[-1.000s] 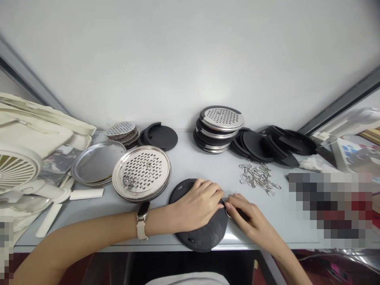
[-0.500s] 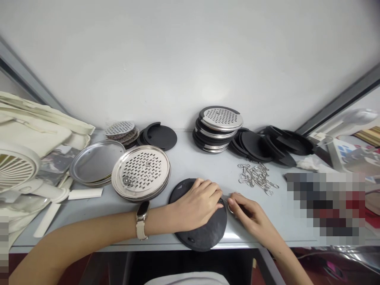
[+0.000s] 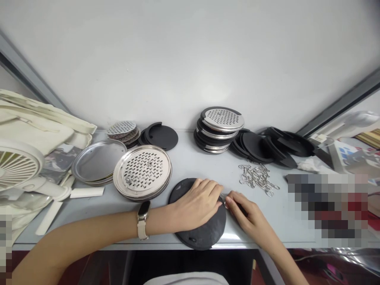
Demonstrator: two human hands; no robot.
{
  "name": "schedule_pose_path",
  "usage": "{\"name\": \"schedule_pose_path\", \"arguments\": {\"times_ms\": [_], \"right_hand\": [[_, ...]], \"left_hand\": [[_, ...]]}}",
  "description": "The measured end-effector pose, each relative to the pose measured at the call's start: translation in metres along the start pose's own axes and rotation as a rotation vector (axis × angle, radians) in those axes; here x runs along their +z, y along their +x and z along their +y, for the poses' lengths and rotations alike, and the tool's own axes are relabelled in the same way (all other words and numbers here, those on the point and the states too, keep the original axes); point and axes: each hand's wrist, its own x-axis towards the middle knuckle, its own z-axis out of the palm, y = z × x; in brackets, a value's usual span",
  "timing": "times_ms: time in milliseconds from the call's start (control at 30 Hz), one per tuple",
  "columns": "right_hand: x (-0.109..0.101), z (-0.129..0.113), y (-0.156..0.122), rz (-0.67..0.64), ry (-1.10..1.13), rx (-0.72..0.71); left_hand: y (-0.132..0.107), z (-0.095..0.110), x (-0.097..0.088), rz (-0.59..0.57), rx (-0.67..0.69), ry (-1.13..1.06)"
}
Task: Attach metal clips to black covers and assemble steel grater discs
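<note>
A round black disc (image 3: pixel 204 233) lies flat at the table's front edge. My left hand (image 3: pixel 197 205) rests on top of it, fingers bent and pressed down on its right rim. My right hand (image 3: pixel 247 213) sits just right of the disc, its fingers pinched on a small metal ring clip (image 3: pixel 225 202) at the disc's rim. A loose pile of the same metal clips (image 3: pixel 258 178) lies behind my right hand.
A perforated metal plate (image 3: pixel 143 171) and plain metal plates (image 3: pixel 97 161) stack at the left. Black discs (image 3: pixel 160 136), a mixed stack (image 3: pixel 218 128) and more black discs (image 3: pixel 267 146) line the back. A white fan (image 3: pixel 18 166) stands far left.
My right hand has shifted slightly left, back against the disc's rim with the clip. My left hand stays pressed on the disc.
</note>
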Motion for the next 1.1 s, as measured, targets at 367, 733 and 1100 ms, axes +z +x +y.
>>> {"name": "schedule_pose_path", "arguments": {"times_ms": [367, 733, 1100], "right_hand": [[-0.0022, 0.0021, -0.0006, -0.069, -0.057, -0.05], [-0.0062, 0.002, -0.0021, -0.069, 0.046, 0.005], [-0.0055, 0.0059, -0.0024, -0.056, 0.104, 0.037]], "left_hand": [[-0.0013, -0.001, -0.0012, -0.002, 0.037, 0.016], [-0.0005, -0.0023, 0.0011, -0.004, 0.071, -0.113], [-0.0012, -0.0016, -0.0026, -0.043, 0.096, -0.115]]}}
